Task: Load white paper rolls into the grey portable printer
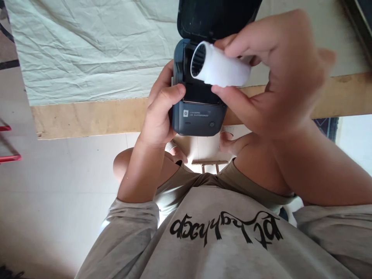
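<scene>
My left hand (pixel 161 102) grips the left side of a dark blue-grey label printer (pixel 197 120), its thumb on the front rim. The printer's black lid (pixel 215 19) is swung up and back, so the compartment lies uncovered. A power button and a small printed label show on its front. Between the thumb and fingers of my right hand (pixel 279 73) is a white paper roll (pixel 228 69) with a ribbed hollow core. The roll is tilted over the compartment and hides part of it; whether it touches the printer, I cannot tell.
A pale wrinkled cloth (pixel 95 50) covers the table, whose wooden edge (pixel 87 118) runs below the printer. A dark-edged object (pixel 356 27) lies at the upper right. Red bars (pixel 10 158) stick in at the left. My legs are under the table edge, above a tiled floor (pixel 72 170).
</scene>
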Demonstrator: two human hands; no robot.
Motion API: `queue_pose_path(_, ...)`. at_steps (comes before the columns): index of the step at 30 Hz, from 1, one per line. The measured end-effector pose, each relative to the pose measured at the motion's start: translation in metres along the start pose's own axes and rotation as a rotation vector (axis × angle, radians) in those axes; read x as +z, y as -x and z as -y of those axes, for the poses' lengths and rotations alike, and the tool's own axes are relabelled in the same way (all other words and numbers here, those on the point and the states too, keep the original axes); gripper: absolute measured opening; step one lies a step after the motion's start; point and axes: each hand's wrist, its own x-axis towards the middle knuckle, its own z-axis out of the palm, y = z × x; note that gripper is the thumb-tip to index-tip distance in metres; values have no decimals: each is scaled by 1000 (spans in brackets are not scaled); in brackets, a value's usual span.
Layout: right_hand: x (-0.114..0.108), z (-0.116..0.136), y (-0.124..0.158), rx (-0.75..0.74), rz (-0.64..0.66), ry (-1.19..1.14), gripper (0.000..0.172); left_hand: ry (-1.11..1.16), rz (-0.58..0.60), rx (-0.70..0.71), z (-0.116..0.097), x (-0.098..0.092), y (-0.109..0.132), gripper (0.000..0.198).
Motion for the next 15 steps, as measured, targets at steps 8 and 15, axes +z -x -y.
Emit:
queue_pose_path(8,15,9,-3,-235,-108,129,12,-8,3,-6,-4,3,2,25)
queue_pose_path(15,12,11,7,-433,-76,-9,11,-73,89,89,1,-10,2,36)
